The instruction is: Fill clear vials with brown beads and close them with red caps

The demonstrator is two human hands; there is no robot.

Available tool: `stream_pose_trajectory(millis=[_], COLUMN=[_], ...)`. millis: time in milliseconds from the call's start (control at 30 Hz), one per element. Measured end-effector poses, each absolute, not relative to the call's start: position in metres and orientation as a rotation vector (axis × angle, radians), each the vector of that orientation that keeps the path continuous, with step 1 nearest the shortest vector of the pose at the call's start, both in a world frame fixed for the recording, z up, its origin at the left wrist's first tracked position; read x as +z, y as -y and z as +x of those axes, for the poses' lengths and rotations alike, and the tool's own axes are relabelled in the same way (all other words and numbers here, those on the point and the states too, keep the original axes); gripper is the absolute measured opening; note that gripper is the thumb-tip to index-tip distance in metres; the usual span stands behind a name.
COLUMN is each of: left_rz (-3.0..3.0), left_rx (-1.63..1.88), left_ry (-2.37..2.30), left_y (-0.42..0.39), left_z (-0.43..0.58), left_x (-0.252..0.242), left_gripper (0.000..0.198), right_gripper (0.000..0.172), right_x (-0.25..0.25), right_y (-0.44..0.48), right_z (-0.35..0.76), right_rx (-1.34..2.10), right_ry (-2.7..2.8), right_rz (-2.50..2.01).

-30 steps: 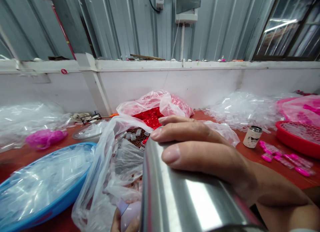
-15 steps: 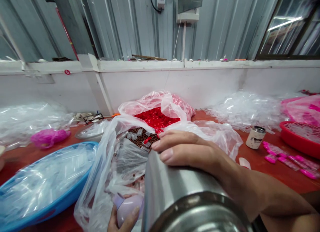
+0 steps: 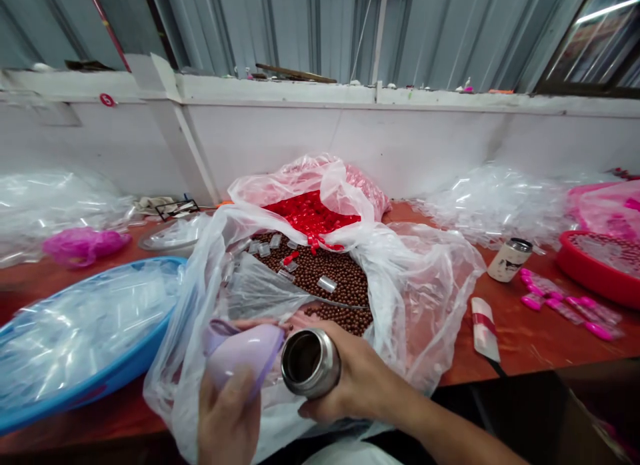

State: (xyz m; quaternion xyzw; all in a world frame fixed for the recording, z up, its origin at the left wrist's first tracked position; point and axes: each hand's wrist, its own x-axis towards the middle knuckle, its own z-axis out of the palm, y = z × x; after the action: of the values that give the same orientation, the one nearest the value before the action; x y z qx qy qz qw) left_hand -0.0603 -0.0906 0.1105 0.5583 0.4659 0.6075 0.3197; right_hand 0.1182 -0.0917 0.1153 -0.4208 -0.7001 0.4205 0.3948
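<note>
In the lower middle, my right hand [image 3: 350,371] wraps round a stainless steel flask [image 3: 325,368]. The flask's open mouth tilts toward me and its inside is dark. Just left of it, my left hand [image 3: 230,411] grips a rounded lilac flask lid [image 3: 245,355] with a loop at its side. Lid and flask are close together; whether they touch I cannot tell. Behind both hands spreads a white plastic bag [image 3: 415,305] full of small brown beads [image 3: 345,278]. A few clear tube pieces [image 3: 327,283] and red bits lie on the beads.
A blue basin [image 3: 170,318] of clear plastic pieces stands left. Behind the beads is a bag of red pieces [image 3: 310,215]. On the right are a small can [image 3: 510,259], pink-capped tubes [image 3: 570,305], a red basket [image 3: 595,278] and a red-banded pale object [image 3: 484,328].
My right hand has brought the flask down and away from my face, so its open mouth now shows. The lilac lid has risen slightly in view. My head has tipped down.
</note>
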Motion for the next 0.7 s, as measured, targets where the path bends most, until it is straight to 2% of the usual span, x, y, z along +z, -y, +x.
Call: stream_pose_trajectory(millis=[67,167,267,467,600,700], left_rz=[1.326,1.442,1.616,1.786,1.759,1.657], left_rx=[1.532,1.47,1.432,1.24,1.097,1.127], left_ry=[-1.146,-1.177,-1.247,-1.158,-1.02,-1.049], left_y=[0.092,0.093,0.091,0.078,0.07,0.069], left_z=[-0.045,-0.024,-0.017,-0.03,-0.033,-0.028], left_x=[0.114,0.113,0.107,0.099,0.099,0.098], left_gripper=[0.038,0.047,0.047,0.047,0.049,0.046], right_gripper=[0.089,0.083,0.079,0.083,0.082,0.082], right_x=[0.1,0.083,0.075,0.077,0.075,0.072], right_y=[0.091,0.092,0.095,0.101,0.105,0.106], right_z=[0.112,0.108,0.11,0.118,0.122,0.123], right_rx=[1.002,0.972,0.995,1.029,1.115,1.127], right_ry=[1.785,1.76,1.722,1.707,1.707,1.686], right_rz=[-1.106,-1.164,-1.204,-1.261,-1.323,-1.366])
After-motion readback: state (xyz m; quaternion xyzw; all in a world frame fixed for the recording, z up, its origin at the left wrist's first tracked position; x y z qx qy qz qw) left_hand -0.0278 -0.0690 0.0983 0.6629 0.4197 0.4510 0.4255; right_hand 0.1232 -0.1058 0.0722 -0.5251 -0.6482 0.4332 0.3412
